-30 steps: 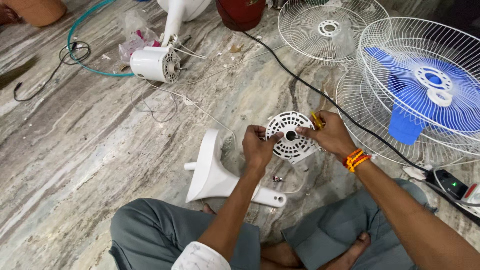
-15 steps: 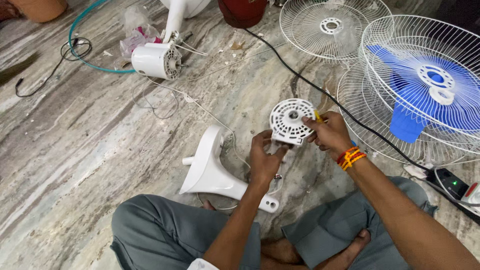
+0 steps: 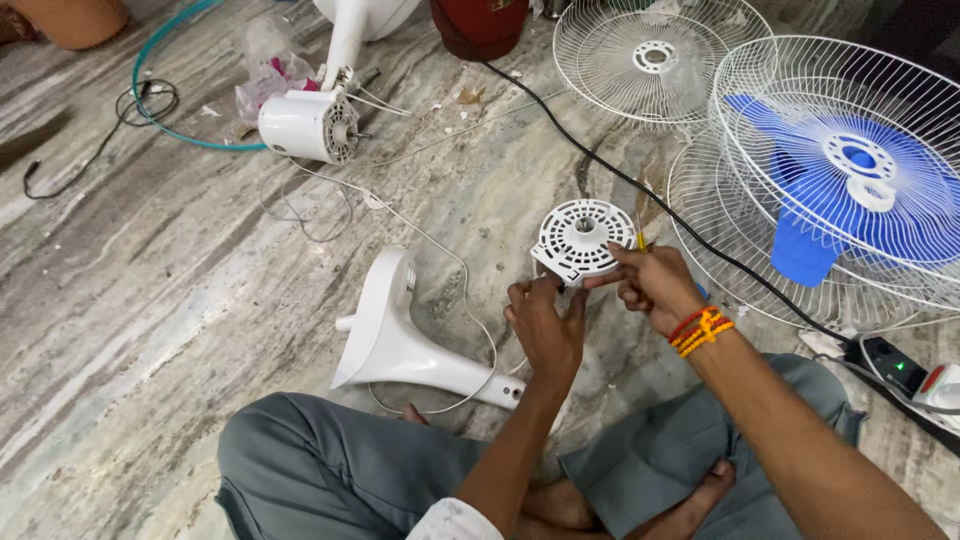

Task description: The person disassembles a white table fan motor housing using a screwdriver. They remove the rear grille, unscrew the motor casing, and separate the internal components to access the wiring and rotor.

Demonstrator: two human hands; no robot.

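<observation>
I sit cross-legged on a marble floor. My left hand (image 3: 543,322) grips the lower edge of a round white slotted fan motor cover (image 3: 584,237), held up and tilted toward me. My right hand (image 3: 650,283), with orange and red thread bands at the wrist, pinches the cover's right rim and also holds a thin yellow-handled tool (image 3: 640,240) against it. A white fan stand neck (image 3: 392,335) lies on the floor just left of my left hand, with a thin white wire (image 3: 440,250) looping around it.
A white fan motor (image 3: 305,125) lies at the back left near a teal hose (image 3: 165,125). Wire fan guards (image 3: 650,60) and a blue blade (image 3: 850,190) in a guard fill the right. A black cable (image 3: 620,175) runs to a power strip (image 3: 895,368). A red vessel (image 3: 480,22) stands at the back.
Both hands have lifted the motor cover and tilted it up, shifting it slightly right and away from the stand neck. My view has drifted a little.
</observation>
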